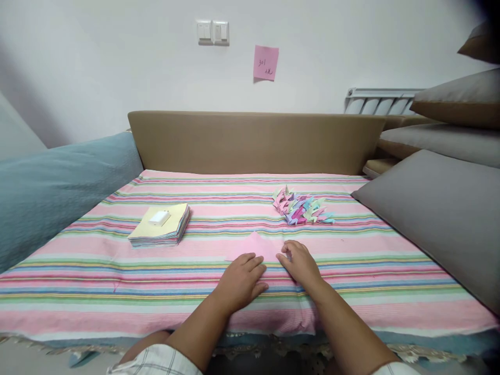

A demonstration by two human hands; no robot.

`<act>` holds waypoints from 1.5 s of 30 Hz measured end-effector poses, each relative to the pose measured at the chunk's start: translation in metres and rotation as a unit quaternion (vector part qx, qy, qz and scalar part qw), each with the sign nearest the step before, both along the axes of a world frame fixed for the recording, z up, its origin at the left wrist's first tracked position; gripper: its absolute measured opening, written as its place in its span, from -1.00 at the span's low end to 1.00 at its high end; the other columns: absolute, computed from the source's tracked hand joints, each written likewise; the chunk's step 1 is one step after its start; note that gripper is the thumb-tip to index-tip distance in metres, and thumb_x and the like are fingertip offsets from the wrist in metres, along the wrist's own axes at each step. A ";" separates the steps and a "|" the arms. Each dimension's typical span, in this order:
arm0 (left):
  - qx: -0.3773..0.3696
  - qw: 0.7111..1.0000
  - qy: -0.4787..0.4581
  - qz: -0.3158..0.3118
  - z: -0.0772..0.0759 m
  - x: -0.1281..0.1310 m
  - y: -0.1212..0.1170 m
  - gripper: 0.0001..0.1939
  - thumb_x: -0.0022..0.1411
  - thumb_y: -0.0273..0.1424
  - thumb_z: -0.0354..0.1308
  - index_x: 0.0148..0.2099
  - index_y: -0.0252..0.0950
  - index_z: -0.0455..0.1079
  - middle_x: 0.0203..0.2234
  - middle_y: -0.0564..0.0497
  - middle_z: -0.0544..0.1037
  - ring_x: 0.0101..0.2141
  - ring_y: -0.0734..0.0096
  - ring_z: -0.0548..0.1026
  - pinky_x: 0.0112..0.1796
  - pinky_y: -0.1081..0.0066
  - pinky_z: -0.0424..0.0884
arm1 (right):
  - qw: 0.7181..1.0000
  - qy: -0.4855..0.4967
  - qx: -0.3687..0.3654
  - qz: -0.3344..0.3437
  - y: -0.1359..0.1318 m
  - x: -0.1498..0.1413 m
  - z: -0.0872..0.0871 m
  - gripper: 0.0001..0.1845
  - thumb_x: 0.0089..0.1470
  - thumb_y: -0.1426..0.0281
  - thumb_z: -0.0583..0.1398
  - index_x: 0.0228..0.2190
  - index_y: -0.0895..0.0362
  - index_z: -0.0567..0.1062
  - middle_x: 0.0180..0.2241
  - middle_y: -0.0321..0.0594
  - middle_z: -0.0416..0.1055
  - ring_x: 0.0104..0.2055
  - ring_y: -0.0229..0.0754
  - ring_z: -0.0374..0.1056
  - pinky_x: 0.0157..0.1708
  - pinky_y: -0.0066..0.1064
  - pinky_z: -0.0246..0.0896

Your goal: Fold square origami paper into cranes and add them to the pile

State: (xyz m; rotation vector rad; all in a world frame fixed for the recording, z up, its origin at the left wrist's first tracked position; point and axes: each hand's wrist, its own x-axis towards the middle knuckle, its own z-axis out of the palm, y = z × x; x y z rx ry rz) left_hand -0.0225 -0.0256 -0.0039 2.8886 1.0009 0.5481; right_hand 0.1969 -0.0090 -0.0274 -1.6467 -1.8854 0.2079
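Note:
A pink sheet of paper, folded into a triangle, lies on the striped cloth in front of me. My left hand rests on its near left edge with fingers bent and pressed down. My right hand presses its near right corner with fingers curled. A pile of small folded paper cranes in pink, purple, green and blue sits beyond my right hand. At the left lies a stack of coloured square papers with a small white object on top.
A teal cushion borders the left side. Grey and brown cushions are stacked on the right. A tan headboard runs along the back, with a pink sticky note and wall switches above.

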 end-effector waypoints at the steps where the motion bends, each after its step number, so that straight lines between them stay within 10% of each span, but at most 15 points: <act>1: -0.005 1.000 0.001 -0.002 0.000 0.000 -0.001 -0.61 0.20 -0.17 0.05 0.02 -0.23 0.34 0.07 -0.08 0.37 0.07 0.12 0.28 0.10 0.14 0.20 | 1.000 0.001 0.000 -0.001 0.000 0.000 0.000 -0.89 0.02 0.30 0.14 -0.41 0.08 0.38 -0.26 -0.17 0.39 -0.11 -0.06 0.25 -0.07 -0.23 0.13; 17: -0.006 0.999 0.030 -0.011 0.000 -0.001 0.002 -0.40 0.13 -0.02 0.06 0.14 -0.24 0.22 0.12 -0.14 0.31 0.13 0.07 0.22 0.12 0.09 0.15 | 0.992 -0.087 0.056 0.079 -0.018 -0.029 -0.004 -0.65 0.07 0.41 0.09 -0.09 0.01 0.48 0.18 -0.08 0.10 0.19 0.08 -0.01 0.09 0.01 0.00; 41: -0.028 0.999 0.027 -0.003 -0.001 -0.002 0.005 -0.42 0.13 0.00 0.05 0.09 -0.22 0.28 0.14 -0.13 0.29 0.13 0.06 0.22 0.10 0.09 0.18 | 0.991 -0.087 -0.018 -0.096 -0.016 0.014 0.012 -0.78 0.02 0.42 0.09 -0.39 0.07 0.56 -0.02 -0.08 0.37 0.00 0.04 0.25 -0.04 -0.07 0.11; 45: -0.025 0.999 0.031 -0.004 0.000 -0.002 0.004 -0.43 0.13 0.00 0.05 0.09 -0.22 0.28 0.14 -0.12 0.29 0.13 0.07 0.23 0.10 0.10 0.18 | 0.997 -0.034 0.072 0.013 -0.019 0.000 0.014 -0.76 0.05 0.45 0.06 -0.29 0.11 0.50 -0.12 -0.10 0.40 -0.05 -0.07 0.26 -0.04 -0.18 0.15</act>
